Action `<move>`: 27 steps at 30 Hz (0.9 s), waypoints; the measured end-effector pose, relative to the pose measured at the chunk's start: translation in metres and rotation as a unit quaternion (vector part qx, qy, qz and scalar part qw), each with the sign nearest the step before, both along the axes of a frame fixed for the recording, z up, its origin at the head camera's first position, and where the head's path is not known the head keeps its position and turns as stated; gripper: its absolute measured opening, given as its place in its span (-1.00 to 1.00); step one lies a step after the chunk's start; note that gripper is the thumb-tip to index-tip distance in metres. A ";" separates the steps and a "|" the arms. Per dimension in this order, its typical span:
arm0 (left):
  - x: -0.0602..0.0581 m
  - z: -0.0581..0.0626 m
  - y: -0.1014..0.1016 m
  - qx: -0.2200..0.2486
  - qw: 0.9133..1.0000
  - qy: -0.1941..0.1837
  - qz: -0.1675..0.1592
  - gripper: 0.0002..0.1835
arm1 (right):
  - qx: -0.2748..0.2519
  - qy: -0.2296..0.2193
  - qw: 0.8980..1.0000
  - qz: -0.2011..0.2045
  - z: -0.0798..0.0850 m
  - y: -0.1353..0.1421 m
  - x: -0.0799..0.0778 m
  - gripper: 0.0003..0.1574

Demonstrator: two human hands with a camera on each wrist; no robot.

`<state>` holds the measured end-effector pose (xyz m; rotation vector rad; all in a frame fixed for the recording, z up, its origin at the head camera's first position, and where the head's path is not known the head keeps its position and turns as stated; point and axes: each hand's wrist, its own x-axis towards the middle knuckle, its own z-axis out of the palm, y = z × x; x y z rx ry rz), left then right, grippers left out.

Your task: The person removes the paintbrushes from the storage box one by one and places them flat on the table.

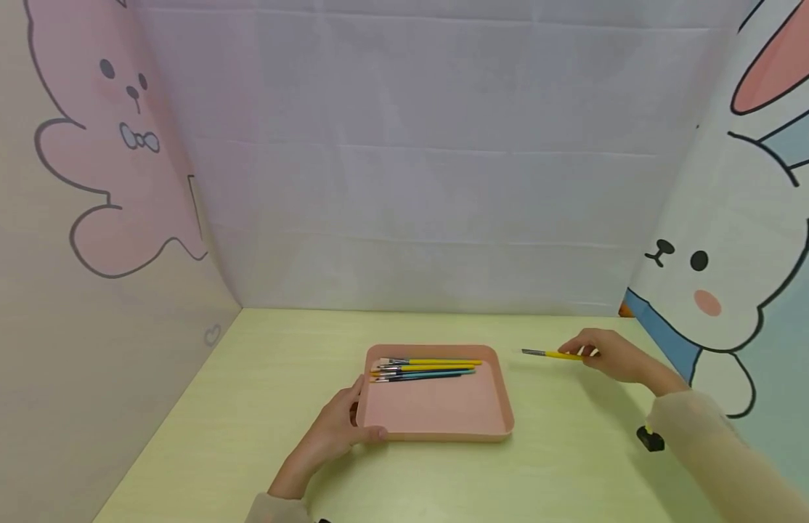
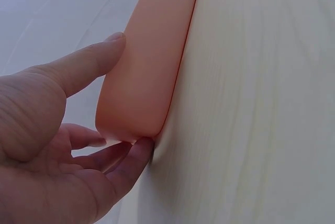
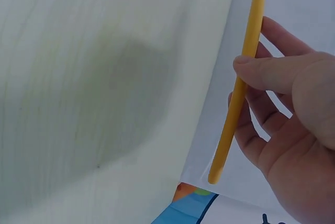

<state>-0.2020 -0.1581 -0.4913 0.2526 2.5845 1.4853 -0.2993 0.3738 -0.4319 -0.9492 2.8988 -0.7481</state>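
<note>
A shallow pink tray (image 1: 437,415) lies on the table in the head view. Several paintbrushes (image 1: 437,367) with yellow, teal and dark handles lie side by side along its far half, bristles to the left. My left hand (image 1: 332,428) holds the tray's near left corner, thumb on the near wall and fingers against the left side. To the right of the tray, my right hand (image 1: 616,356) pinches a paintbrush (image 3: 238,93) by its yellow handle. Its bristle end points left, toward the tray, and the right wrist view shows the thumb across the handle.
The pale yellow table (image 1: 574,465) meets a white cloth backdrop (image 1: 431,181) at the back. Cloth walls with cartoon animals stand on the left and right. A small black object (image 1: 650,439) sits close to the right sleeve.
</note>
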 end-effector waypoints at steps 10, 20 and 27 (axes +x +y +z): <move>0.000 -0.001 -0.002 0.002 1.000 0.001 -0.003 0.29 | -0.007 0.013 1.000 0.027 -0.027 0.004 -0.004 -0.53; -0.001 -0.003 -0.002 -0.001 1.000 0.005 -0.009 0.29 | -0.010 0.017 1.000 0.014 -0.046 0.003 -0.010 -0.56; -0.001 -0.002 -0.002 0.000 1.000 0.006 -0.010 0.29 | -0.011 0.029 1.000 0.002 -0.051 0.002 -0.010 -0.52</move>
